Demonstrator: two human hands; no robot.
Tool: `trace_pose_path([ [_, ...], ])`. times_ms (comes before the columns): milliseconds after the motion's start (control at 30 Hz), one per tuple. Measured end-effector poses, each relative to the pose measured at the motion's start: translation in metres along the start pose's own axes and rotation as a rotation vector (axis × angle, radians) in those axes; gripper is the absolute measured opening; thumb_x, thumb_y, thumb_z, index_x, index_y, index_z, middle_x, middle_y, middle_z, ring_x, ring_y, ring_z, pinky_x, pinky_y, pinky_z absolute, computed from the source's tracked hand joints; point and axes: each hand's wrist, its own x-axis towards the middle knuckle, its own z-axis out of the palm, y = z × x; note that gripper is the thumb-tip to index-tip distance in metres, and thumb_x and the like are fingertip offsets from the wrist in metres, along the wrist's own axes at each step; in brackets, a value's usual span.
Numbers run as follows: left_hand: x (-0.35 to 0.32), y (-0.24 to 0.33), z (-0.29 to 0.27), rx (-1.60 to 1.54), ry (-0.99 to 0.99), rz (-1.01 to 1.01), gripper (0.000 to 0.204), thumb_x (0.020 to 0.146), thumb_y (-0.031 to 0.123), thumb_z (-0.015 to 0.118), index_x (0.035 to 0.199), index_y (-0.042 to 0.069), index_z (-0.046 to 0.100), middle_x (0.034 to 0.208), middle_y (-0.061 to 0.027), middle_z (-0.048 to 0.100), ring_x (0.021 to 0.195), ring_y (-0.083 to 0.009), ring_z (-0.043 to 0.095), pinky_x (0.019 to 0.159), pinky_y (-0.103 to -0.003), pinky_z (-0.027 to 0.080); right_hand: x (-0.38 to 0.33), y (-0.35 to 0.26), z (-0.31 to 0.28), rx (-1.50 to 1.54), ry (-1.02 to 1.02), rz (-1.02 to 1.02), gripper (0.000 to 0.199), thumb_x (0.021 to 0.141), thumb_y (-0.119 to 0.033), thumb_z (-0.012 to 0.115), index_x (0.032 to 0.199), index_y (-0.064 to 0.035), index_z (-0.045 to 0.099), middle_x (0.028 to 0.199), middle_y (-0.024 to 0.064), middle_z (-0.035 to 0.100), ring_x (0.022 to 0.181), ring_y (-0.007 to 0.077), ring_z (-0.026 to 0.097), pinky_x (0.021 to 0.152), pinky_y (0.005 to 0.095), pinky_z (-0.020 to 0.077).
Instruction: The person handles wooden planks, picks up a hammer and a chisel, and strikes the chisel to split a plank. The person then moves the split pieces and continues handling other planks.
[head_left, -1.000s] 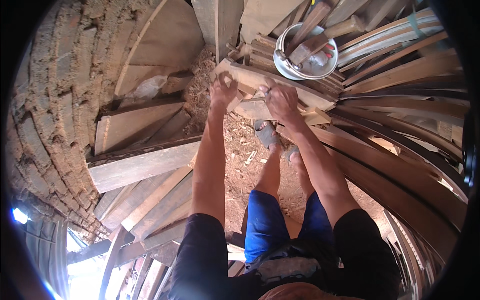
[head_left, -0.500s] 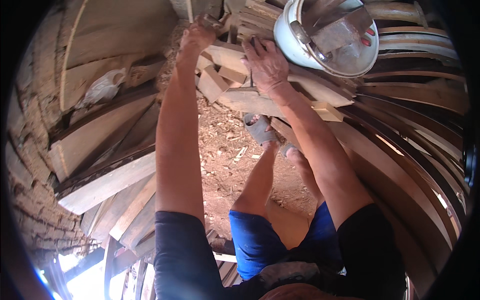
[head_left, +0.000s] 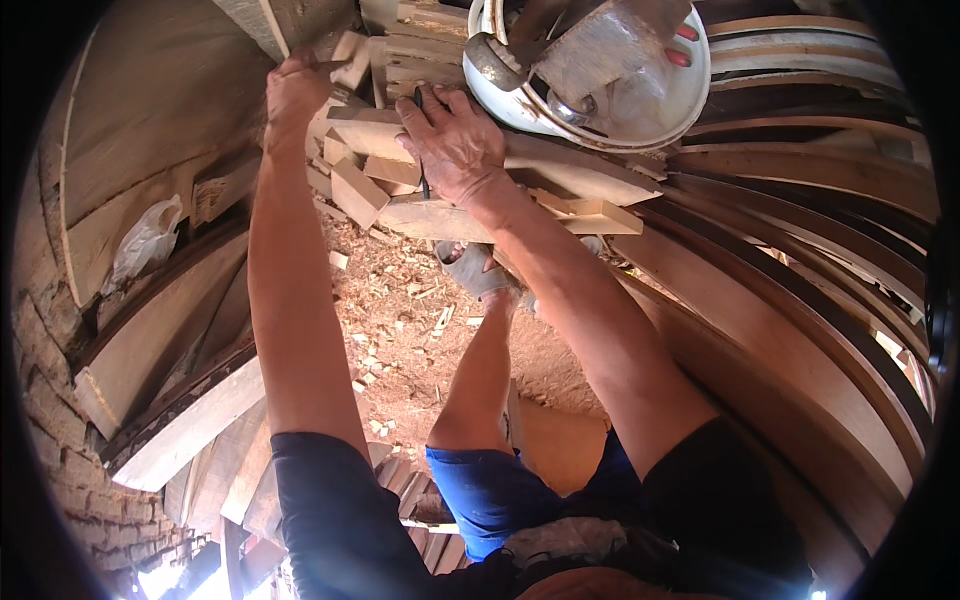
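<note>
Right hand spreads over plank and dark rod; bucket crowds plank's far edge; left hand: cannot tell its hold.

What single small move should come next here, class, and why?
Perhaps draw the left hand back to the pale plank: the right hand lies spread over that plank, while the left is stretched out past the plank's left end. Whether the left grips anything is unclear.

A white bucket holds tools (two red tips showing). Wood chips litter the ground; far left lies a crumpled plastic bag.
</note>
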Motion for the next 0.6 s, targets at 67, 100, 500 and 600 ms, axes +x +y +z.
trace_pose_path([
  [67, -0.026, 0.001, -0.029, -0.098, 0.100, 0.064, 0.027, 0.083, 0.032, 0.069, 0.101, 0.011, 0.067, 0.095, -0.0173, 0.071, 0.095, -0.0378, 0.068, 0.084, -0.047, 0.053, -0.001, 0.007, 0.002, -0.033, 0.014, -0.015, 0.046, 0.087, -0.040, 0.067, 0.126, -0.0147, 0.064, 0.127, 0.0120, 0.065, 0.113, 0.0256, 0.056, 0.088, 0.0322, 0.0522],
  [100, -0.041, -0.002, -0.052, -0.082, 0.121, 0.039, 0.026, 0.083, 0.031, 0.070, 0.098, 0.010, 0.066, 0.092, -0.0169, 0.071, 0.092, -0.0375, 0.068, 0.082, -0.047, 0.053, -0.001, 0.003, 0.000, -0.026, -0.007, -0.010, 0.046, 0.089, -0.041, 0.064, 0.127, -0.0148, 0.064, 0.129, 0.0123, 0.064, 0.114, 0.0254, 0.055, 0.091, 0.0320, 0.0506],
  [500, -0.336, 0.036, -0.151, -1.354, 0.237, -0.012, 0.012, 0.091, 0.020, 0.072, 0.088, 0.011, 0.064, 0.070, -0.0070, 0.069, 0.053, -0.0073, 0.061, 0.042, -0.018, 0.049, -0.092, -0.084, -0.083, 0.051, -0.409, -0.008, 0.044, 0.097, -0.027, 0.057, 0.135, -0.0045, 0.053, 0.134, 0.0198, 0.058, 0.131, 0.0344, 0.047, 0.115, 0.0532, 0.0307],
  [600, -0.362, 0.101, -0.139, -1.490, 0.103, -0.023, 0.009, 0.089, 0.015, 0.073, 0.094, 0.012, 0.066, 0.080, -0.0064, 0.070, 0.062, -0.0076, 0.065, 0.049, -0.023, 0.059, -0.182, -0.099, -0.091, 0.269, -0.473, 0.054, 0.036, 0.090, -0.032, 0.066, 0.110, -0.0027, 0.059, 0.095, 0.0138, 0.065, 0.080, 0.0299, 0.063, 0.075, 0.0460, 0.0483],
])
